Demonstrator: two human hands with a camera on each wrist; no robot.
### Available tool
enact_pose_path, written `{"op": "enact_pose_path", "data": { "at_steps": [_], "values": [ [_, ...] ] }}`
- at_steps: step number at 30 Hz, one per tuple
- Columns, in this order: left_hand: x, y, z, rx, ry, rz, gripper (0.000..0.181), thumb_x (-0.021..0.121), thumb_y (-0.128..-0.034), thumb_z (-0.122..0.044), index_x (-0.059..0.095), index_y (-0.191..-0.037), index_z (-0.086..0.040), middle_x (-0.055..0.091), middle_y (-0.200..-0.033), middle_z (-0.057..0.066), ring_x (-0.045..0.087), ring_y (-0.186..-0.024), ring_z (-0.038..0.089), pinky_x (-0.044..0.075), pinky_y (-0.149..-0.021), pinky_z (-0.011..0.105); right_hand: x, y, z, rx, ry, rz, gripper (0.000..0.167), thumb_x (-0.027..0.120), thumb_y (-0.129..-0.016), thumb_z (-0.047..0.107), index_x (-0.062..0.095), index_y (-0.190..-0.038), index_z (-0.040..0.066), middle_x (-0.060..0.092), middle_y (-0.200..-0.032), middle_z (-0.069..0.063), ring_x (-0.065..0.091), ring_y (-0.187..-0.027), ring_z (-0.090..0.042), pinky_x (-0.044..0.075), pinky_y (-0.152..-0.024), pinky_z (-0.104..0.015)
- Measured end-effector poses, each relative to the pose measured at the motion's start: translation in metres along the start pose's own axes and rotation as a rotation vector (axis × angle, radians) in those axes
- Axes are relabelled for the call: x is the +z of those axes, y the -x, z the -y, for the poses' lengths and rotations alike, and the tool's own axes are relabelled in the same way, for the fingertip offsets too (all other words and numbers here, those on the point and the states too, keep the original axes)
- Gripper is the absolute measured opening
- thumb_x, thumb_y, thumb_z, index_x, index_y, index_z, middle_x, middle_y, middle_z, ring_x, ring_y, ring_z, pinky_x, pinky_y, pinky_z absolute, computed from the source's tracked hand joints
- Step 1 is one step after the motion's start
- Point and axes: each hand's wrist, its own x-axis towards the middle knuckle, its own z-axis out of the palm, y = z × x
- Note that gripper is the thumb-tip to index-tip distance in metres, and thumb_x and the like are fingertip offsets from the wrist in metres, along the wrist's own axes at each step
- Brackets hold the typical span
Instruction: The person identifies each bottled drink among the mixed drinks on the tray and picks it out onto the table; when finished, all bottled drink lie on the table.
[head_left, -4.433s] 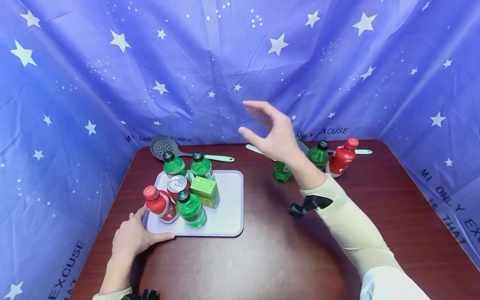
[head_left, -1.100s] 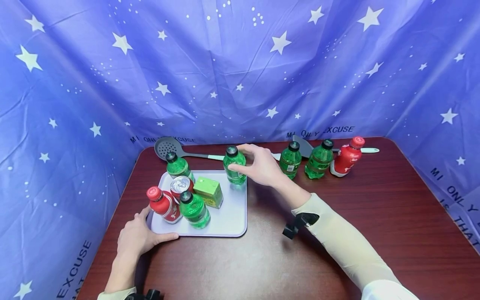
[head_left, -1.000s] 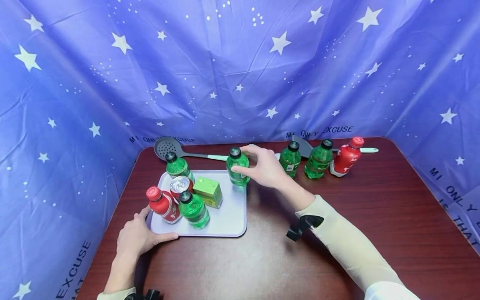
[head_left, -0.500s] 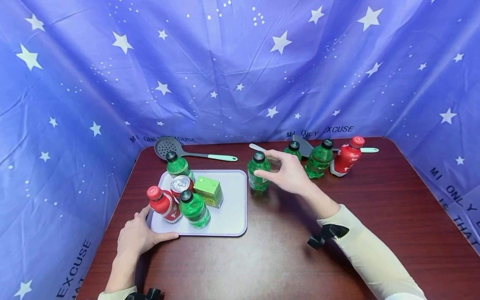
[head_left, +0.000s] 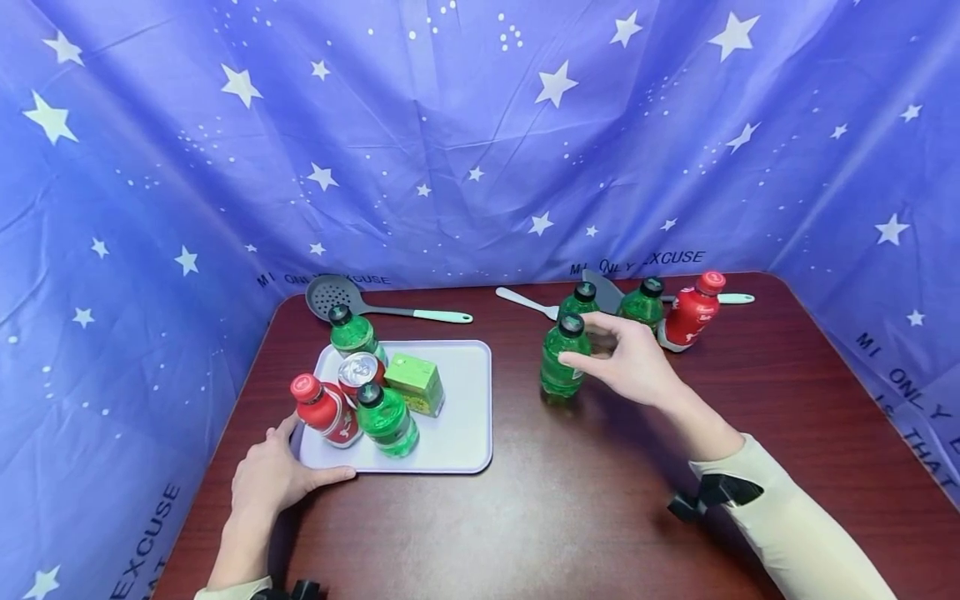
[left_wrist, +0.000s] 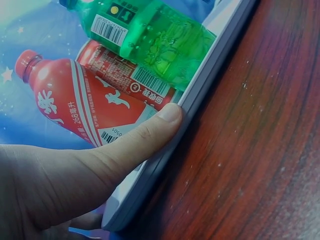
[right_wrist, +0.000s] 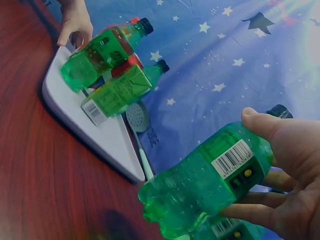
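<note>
My right hand (head_left: 626, 362) grips a green soda bottle (head_left: 561, 371) with a black cap around its upper part. The bottle is upright right of the white tray (head_left: 461, 433), seemingly just above the table. My left hand (head_left: 273, 475) holds the tray's near left corner, thumb along the front rim in the left wrist view. On the tray stand a red bottle (head_left: 326, 412), a red can (head_left: 360, 371), a green drink carton (head_left: 415, 385) and a green bottle (head_left: 388, 423) in front. Another green bottle (head_left: 352, 333) is at the tray's back left.
Behind the held bottle stand two green bottles, one partly hidden (head_left: 581, 298) and another (head_left: 642, 302), with a red bottle (head_left: 692, 312) to their right. A slotted skimmer (head_left: 333, 296) and a spatula (head_left: 602, 292) lie along the back. Starry blue cloth (head_left: 450, 225) surrounds the table.
The right hand has carried the green bottle from the tray's back right, off to the right and nearer, in front of the standing bottles. The left hand has stayed at the tray corner.
</note>
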Motion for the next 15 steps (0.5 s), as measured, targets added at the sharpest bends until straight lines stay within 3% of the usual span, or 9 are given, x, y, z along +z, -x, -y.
{"op": "enact_pose_path", "data": {
  "at_steps": [5,8,12,15],
  "values": [
    [0.001,0.000,0.000,0.006,0.005,-0.006,0.150,0.084,-0.0508,-0.091,0.038,-0.160,0.002,0.044,-0.148,0.050,0.062,-0.116,0.065,0.056,-0.083,0.068,-0.018,0.017,-0.009,0.036,0.039,-0.020,0.044,0.091,-0.086,0.026,0.075,-0.125,0.011,0.081,-0.118,-0.009,0.080,-0.108,-0.027,0.060,-0.084,-0.016],
    [0.002,0.000,0.000,0.006,0.005,-0.005,0.150,0.084,-0.0507,-0.091,0.038,-0.160,0.002,0.044,-0.148,0.050,0.062,-0.116,0.065,0.057,-0.083,0.068,-0.030,0.027,-0.014,0.049,0.052,-0.036,0.045,0.092,-0.085,0.023,0.075,-0.125,0.009,0.081,-0.116,-0.012,0.080,-0.100,-0.012,0.057,-0.081,-0.011],
    [0.001,0.001,0.000,0.004,0.001,-0.010,0.150,0.084,-0.0505,-0.091,0.038,-0.159,0.002,0.045,-0.147,0.051,0.062,-0.115,0.065,0.057,-0.082,0.068,-0.045,0.038,-0.018,0.059,0.077,-0.058,0.045,0.092,-0.084,0.020,0.075,-0.124,0.008,0.081,-0.113,-0.015,0.070,-0.092,0.014,0.055,-0.077,-0.007],
    [0.001,0.001,0.001,0.007,0.003,-0.016,0.149,0.085,-0.0508,-0.090,0.039,-0.159,0.002,0.046,-0.146,0.050,0.062,-0.114,0.065,0.057,-0.082,0.068,-0.057,0.045,-0.024,0.070,0.101,-0.078,0.046,0.093,-0.084,0.018,0.075,-0.125,0.007,0.081,-0.114,-0.017,0.066,-0.090,0.019,0.054,-0.075,-0.006]
  ]
}}
